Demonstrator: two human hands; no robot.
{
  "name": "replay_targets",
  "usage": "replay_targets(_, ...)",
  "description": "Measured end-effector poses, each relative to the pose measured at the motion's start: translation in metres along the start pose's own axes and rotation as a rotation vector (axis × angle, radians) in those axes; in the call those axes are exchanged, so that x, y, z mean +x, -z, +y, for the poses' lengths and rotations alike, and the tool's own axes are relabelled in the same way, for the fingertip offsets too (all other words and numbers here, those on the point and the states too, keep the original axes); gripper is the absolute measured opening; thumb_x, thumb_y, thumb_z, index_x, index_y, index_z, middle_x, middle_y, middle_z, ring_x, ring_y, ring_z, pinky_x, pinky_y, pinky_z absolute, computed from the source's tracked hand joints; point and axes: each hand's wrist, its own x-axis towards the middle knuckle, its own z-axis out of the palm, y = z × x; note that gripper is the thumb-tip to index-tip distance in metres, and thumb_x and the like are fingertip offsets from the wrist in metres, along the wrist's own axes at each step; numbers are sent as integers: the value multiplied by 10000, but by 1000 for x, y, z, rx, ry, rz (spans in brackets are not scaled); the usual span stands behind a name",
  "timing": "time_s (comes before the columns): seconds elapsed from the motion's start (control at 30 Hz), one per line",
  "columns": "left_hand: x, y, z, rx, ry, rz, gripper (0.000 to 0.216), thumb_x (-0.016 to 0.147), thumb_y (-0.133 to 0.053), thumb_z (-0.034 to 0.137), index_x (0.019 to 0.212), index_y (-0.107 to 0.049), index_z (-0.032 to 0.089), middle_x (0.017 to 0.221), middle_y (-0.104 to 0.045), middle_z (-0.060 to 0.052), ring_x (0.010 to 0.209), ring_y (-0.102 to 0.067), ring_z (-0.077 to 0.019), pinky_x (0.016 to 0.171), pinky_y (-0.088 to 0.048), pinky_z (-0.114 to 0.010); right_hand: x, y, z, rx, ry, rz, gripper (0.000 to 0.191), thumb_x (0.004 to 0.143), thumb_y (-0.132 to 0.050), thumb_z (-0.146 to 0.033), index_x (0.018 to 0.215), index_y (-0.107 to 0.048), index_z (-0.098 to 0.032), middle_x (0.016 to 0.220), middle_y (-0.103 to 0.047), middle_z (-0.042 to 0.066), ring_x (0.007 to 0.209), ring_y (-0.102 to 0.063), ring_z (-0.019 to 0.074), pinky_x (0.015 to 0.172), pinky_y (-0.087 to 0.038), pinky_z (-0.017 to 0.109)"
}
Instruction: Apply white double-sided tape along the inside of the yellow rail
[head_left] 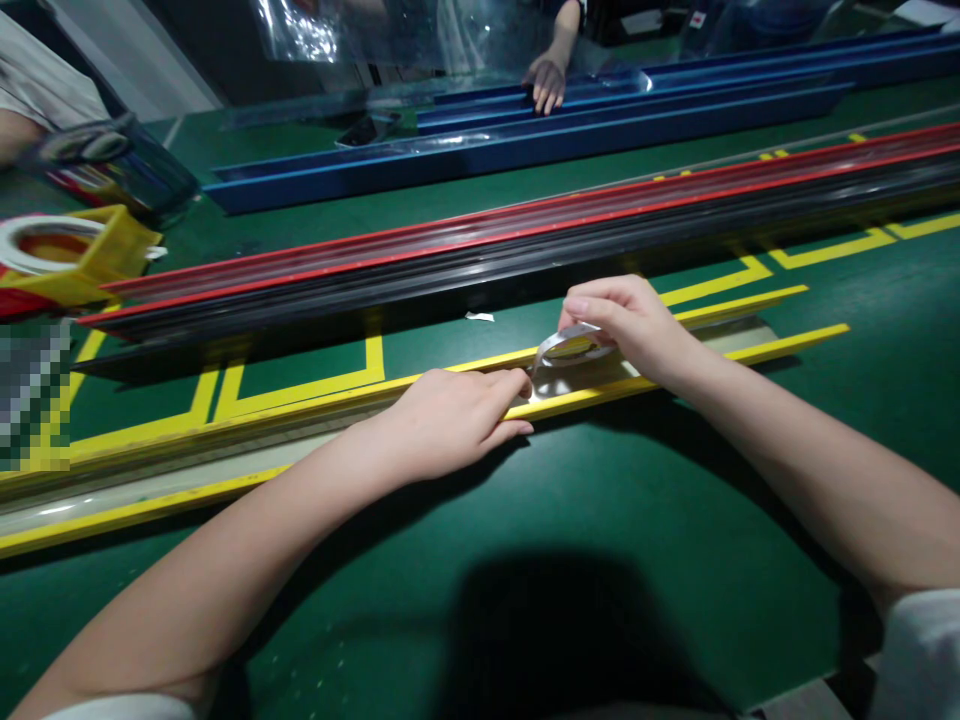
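A long yellow channel strip [225,465] lies across the green table in front of me. My left hand [450,420] rests on it with the fingers curled and pressing down on its top. Just to the right, my right hand [626,325] is closed on a roll of clear tape [574,348], held on edge over the strip. A short length of tape runs from the roll down to the strip by my left fingertips.
Behind the yellow strip lie a stack of long red and black profiles [525,235] and blue channels [525,140]. Another person's hand [546,82] rests on the blue ones. A yellow bin with tape rolls [67,255] stands far left. Yellow lines mark the table.
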Motion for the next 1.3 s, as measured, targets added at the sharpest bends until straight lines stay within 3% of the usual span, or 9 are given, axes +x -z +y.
replay_targets(0.73,2,-2,3,82,-5,25,367,976,-329,493,1182,-488,234,1114,-682,-26,941,-674,-242,609,-452,-306,-1,-1,-2,-15,-19,-5,369,824,-620,-458,645,-664,-139,545,-531,-16,519,-435,87,518,-299,246)
replay_targets(1.03,3,2,7,98,13,-3,321,970,-338,453,1137,-501,233,1112,-678,-35,932,-676,-256,630,-484,-321,-1,0,1,-17,-15,22,300,773,-687,-411,697,-725,-123,630,-647,15,587,-547,118,560,-385,233)
replay_targets(1.3,14,-2,20,164,-3,52,276,937,-402,394,1057,-521,176,1047,-681,-86,871,-676,-257,645,-512,-339,-1,0,0,11,-30,-79,302,754,-711,-419,836,-774,-136,800,-745,73,736,-657,184,656,-472,253)
